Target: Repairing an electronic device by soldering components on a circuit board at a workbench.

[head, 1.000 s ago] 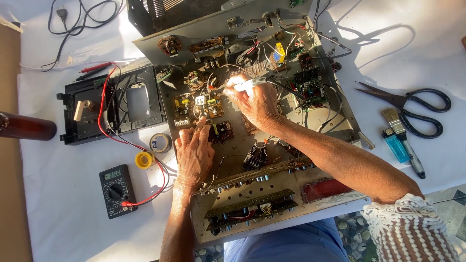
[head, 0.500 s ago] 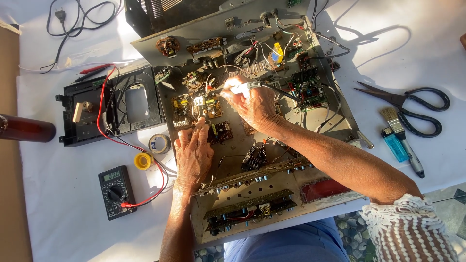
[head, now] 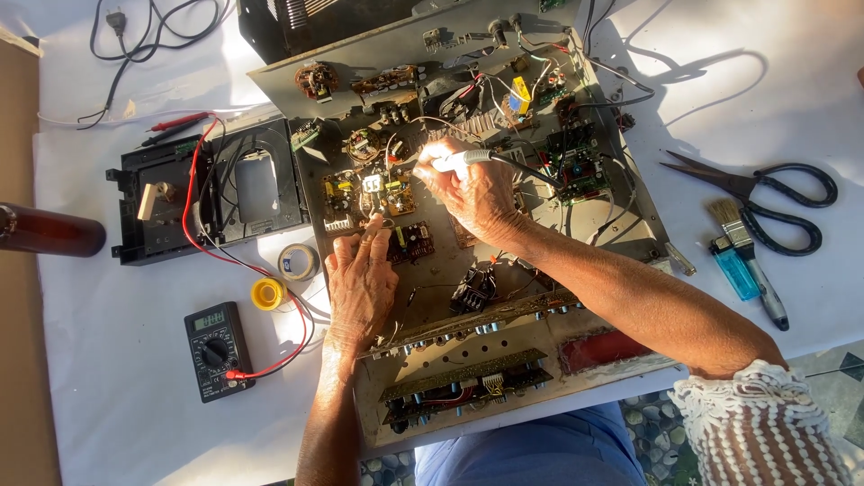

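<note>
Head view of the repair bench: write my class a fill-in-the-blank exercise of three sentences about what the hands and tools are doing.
1. The right hand holds a white pen-shaped ____ over the open chassis.
2. The left hand lies ____ on the chassis, holding nothing.
3. The multimeter lies on the white cloth beside a ____ roll of tape.

Missing words: tool; flat; yellow
</note>
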